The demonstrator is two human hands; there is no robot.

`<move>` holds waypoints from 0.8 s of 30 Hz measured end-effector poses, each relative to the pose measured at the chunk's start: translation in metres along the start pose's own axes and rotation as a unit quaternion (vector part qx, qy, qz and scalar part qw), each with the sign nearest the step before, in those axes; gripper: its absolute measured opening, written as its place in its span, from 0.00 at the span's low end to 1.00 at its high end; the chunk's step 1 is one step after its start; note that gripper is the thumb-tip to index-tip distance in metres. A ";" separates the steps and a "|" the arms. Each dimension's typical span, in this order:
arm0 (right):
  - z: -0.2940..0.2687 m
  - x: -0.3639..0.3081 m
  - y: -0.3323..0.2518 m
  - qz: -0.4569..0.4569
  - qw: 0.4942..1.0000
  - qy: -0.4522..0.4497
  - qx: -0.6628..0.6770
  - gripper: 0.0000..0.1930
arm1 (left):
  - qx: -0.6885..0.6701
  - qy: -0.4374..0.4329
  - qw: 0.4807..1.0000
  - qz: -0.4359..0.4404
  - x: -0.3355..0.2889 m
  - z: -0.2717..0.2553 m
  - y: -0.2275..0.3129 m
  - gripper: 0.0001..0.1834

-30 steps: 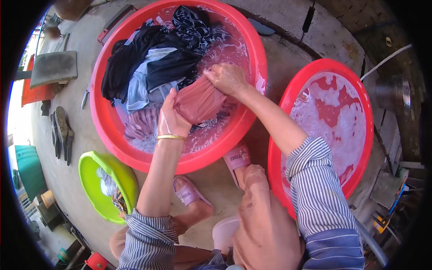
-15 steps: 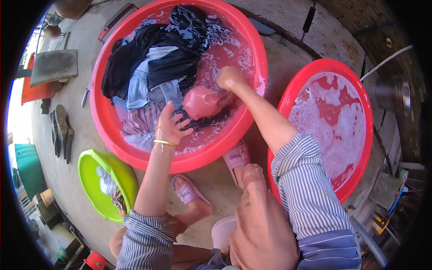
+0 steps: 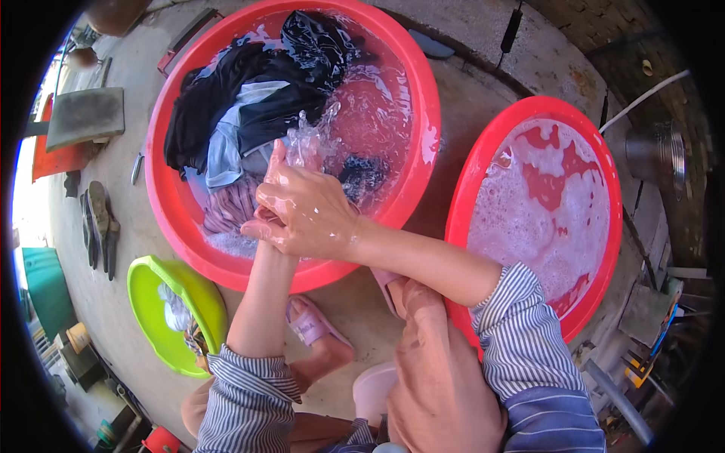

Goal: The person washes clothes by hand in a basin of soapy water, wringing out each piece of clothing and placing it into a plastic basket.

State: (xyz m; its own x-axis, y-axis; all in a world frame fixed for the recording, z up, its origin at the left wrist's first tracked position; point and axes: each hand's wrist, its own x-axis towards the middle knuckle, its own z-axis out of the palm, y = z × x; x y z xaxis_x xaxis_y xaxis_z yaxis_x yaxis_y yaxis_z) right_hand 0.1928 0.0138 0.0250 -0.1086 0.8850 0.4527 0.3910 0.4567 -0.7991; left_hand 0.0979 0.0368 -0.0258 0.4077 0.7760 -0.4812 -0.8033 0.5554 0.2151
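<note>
My right hand lies across my left hand, its fingers and thumb closed around the left wrist where a gold bangle was in view before. Most of my left hand is hidden behind it; only part of a finger sticks up. Both hands are over the near side of a large red basin of water. Water splashes just beyond them. Black clothes, a light blue-grey cloth and a mauve striped cloth lie soaking to the left of the hands.
A second red basin with foamy water stands at the right. A lime green basin holding some cloths sits at the lower left. Dark shoes rest on the concrete floor at the left. My feet wear pink slippers.
My right hand has come left from the basin's right side onto my left wrist, covering the bangle. The rounded pink thing in the water is no longer visible. Water now splashes up beyond my hands.
</note>
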 end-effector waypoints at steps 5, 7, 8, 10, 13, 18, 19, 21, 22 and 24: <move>0.009 0.020 0.068 -0.071 0.985 0.046 -0.153 0.14 | 0.053 0.077 0.994 0.057 0.007 -0.024 0.009 0.16; -0.014 0.015 0.120 0.026 0.976 0.010 -0.216 0.16 | 0.114 0.124 0.986 0.020 0.005 0.018 -0.010 0.18; -0.019 0.019 0.136 0.114 0.966 -0.017 -0.232 0.18 | 0.117 0.125 0.985 0.022 0.002 0.019 -0.005 0.18; -0.028 0.030 0.163 0.230 0.944 -0.037 -0.233 0.21 | 0.166 0.109 0.979 0.037 -0.004 0.015 0.016 0.20; -0.038 0.020 0.217 0.374 0.890 0.065 -0.254 0.22 | 0.220 0.196 0.955 0.034 -0.005 0.000 0.022 0.23; 0.000 -0.014 0.210 0.289 0.900 -0.170 -0.279 0.17 | 0.268 0.221 0.938 -0.021 -0.008 -0.014 0.011 0.30; -0.010 -0.018 0.216 0.270 0.881 -0.289 -0.260 0.15 | 0.256 0.193 0.947 -0.029 -0.009 -0.006 0.006 0.34; -0.028 -0.006 0.228 0.367 0.859 -0.189 -0.304 0.13 | 0.203 0.156 0.963 -0.077 -0.007 -0.001 0.003 0.33; -0.030 0.009 0.219 0.407 0.860 -0.143 -0.272 0.11 | 0.153 0.132 0.973 -0.114 -0.008 -0.002 0.007 0.33; -0.044 0.024 0.174 0.351 0.921 -0.163 -0.051 0.09 | 0.128 0.123 0.976 -0.123 -0.012 0.004 0.012 0.41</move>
State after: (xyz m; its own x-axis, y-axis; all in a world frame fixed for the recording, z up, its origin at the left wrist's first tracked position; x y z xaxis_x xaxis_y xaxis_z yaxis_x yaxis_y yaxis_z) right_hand 0.2980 0.1104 -0.0859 -0.0576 0.9465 -0.3174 0.5508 -0.2351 -0.8009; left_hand 0.0855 0.0349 -0.0136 0.4333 0.5319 -0.7276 -0.5463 0.7971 0.2574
